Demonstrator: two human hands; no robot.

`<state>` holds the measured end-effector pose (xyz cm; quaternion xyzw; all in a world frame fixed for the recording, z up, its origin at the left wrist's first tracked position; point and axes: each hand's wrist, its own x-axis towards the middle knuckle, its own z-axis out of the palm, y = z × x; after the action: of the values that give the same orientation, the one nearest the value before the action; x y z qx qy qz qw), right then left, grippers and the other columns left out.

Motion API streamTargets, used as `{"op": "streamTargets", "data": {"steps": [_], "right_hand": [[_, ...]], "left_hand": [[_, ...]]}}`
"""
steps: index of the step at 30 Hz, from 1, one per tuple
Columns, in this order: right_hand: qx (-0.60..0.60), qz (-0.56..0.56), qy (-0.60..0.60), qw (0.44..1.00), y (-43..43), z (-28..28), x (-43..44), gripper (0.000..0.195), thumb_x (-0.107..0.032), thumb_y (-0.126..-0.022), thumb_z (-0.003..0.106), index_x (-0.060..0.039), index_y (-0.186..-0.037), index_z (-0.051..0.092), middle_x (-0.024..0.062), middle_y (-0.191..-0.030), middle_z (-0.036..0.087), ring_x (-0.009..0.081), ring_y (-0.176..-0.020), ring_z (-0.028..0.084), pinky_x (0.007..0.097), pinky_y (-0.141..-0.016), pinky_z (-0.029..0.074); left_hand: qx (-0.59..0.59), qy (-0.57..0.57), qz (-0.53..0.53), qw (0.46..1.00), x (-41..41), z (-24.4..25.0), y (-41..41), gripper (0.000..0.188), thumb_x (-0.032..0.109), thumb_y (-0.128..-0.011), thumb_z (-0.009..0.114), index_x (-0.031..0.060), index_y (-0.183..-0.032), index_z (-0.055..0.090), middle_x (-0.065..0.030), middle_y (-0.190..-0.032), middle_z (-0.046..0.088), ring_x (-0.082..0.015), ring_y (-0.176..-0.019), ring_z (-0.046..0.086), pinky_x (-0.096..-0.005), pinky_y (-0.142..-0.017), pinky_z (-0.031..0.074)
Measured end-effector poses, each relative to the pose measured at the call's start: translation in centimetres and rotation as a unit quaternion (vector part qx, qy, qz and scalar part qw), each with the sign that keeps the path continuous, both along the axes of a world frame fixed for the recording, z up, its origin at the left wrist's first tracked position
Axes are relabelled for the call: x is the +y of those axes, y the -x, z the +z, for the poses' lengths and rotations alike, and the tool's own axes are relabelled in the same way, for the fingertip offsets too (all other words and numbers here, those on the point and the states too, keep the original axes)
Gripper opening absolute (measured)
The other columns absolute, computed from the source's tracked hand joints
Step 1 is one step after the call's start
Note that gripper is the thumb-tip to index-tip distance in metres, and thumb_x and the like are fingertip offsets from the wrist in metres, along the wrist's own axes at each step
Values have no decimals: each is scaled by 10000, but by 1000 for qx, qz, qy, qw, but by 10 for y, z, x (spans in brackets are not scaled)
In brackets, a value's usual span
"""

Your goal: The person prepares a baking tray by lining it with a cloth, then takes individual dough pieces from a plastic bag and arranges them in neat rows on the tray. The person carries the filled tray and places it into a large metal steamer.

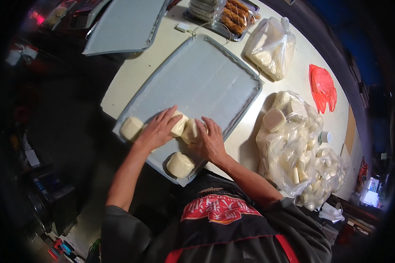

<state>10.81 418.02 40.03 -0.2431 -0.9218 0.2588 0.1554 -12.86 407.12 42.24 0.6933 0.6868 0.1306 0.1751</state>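
A lined grey tray (pixel 204 82) lies on the pale table, with several white steamed buns near its closest end. My left hand (pixel 158 130) rests over buns there, its fingers touching a bun (pixel 180 124) in the middle of the group. Against the bun beside it (pixel 191 131) my right hand (pixel 209 138) curls its fingers, palm downward. One bun (pixel 131 128) sits at the tray's left corner, and another (pixel 180 165) lies in the near corner below my hands. Part of a further bun is hidden under my left hand.
Right of the tray, large clear plastic bags of buns (pixel 289 141) stand on the table (pixel 128 79). Farther back are a tied bag of buns (pixel 273 49), a red plastic bag (pixel 322 87) and a dark tray of browned twisted pastries (pixel 235 18). A second grey tray (pixel 125 26) overhangs the far-left edge.
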Motion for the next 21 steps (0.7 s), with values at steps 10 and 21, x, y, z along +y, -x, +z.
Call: {"op": "streamTargets", "data": {"steps": [10, 21], "right_hand": [[-59, -39, 96, 993, -17, -2, -8, 1127, -287, -674, 935, -36, -1580, 313, 268, -1412, 478, 462, -1282, 475, 523, -1097, 419], [-32, -23, 120, 992, 5, -3, -7, 1088, -284, -712, 911, -51, -1585, 307, 268, -1415, 463, 466, -1274, 472, 531, -1099, 416]], "left_hand": [[-66, 39, -45, 996, 20, -4, -2, 921, 109, -699, 885, 113, -1518, 463, -111, -1533, 467, -331, -1379, 473, -442, -1124, 470], [-36, 51, -26, 998, 16, 4, 18, 872, 129, -717, 877, 112, -1497, 488, -96, -1519, 484, -320, -1373, 478, -435, -1114, 477]]}}
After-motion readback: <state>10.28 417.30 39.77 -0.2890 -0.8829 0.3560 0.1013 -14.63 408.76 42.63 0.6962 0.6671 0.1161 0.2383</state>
